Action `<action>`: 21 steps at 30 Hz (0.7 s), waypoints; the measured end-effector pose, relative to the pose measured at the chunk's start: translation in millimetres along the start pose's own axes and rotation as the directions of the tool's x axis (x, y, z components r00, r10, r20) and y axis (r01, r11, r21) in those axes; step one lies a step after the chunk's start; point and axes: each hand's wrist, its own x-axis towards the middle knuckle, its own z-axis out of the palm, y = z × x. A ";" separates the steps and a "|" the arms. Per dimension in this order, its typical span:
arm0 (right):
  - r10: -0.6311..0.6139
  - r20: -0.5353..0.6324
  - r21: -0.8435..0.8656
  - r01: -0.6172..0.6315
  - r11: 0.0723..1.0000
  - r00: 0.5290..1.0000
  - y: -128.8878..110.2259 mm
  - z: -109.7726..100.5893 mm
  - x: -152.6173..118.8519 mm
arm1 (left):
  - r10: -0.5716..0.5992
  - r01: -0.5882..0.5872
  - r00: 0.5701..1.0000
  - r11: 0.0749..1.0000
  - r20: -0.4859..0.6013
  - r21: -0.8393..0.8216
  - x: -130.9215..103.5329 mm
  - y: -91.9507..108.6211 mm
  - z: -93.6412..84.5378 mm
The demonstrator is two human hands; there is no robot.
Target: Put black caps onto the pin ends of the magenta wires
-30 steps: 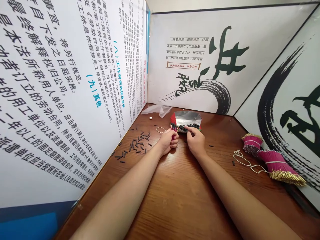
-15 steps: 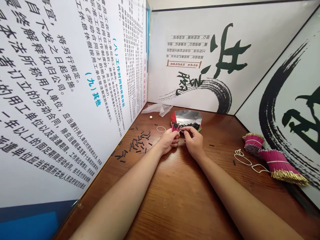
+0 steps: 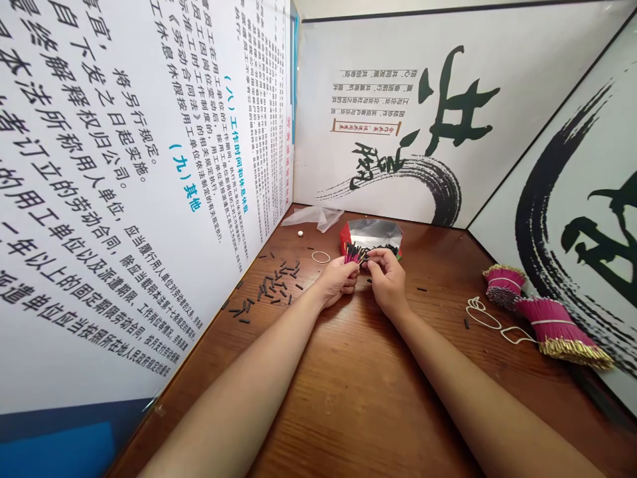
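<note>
Magenta wires (image 3: 347,257) stand as a small bunch in the left-hand grip (image 3: 340,284), which is closed firmly around them, with tips pointing up and away from the wearer; several ends are black and others gold-coloured. Just beside them, the right-hand grip (image 3: 388,282) has its thumb and forefinger drawn close together at the right edge of the bunch, though the detail is too small to tell whether anything is pinched between them. Directly behind both hands sits a silver-lined container (image 3: 375,230), red on its left side, with a pile of short black tubes (image 3: 389,250) inside it. Left of the bunch, a thin pale loop (image 3: 320,257) lies flat on the wooden bench (image 3: 343,385), and beyond it are a small white ball (image 3: 300,234) and a crumpled clear plastic sheet (image 3: 316,218). More tubes, scattered black pieces (image 3: 273,287), spread over the left side toward the printed panel (image 3: 149,199). Right of the hands, one black tube (image 3: 422,289) lies alone, and farther over are tangled white bands (image 3: 484,315). Near these, against the right panel (image 3: 582,172), rest a smaller wire bundle (image 3: 503,287) and a larger wire bundle (image 3: 560,332), both magenta and tied with a pale strip, the larger one showing its gold ends toward the wearer. Behind everything stands a white panel (image 3: 378,53) bearing black brushwork.
</note>
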 end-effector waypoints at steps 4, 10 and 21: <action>0.009 -0.018 0.022 -0.009 1.000 1.000 1.0 0.1 0.5 | -0.009 0.009 1.000 1.000 0.011 0.016 -1.0 0.8 1.7; -0.020 -0.005 -0.006 0.020 1.000 1.000 -1.5 0.1 -1.0 | -0.014 0.015 1.000 0.999 -0.005 0.031 -3.1 2.4 3.9; -0.058 -0.040 -0.172 0.050 0.984 0.998 -7.4 -0.3 -1.8 | -0.008 0.008 1.000 0.999 0.008 0.034 -1.8 0.6 1.5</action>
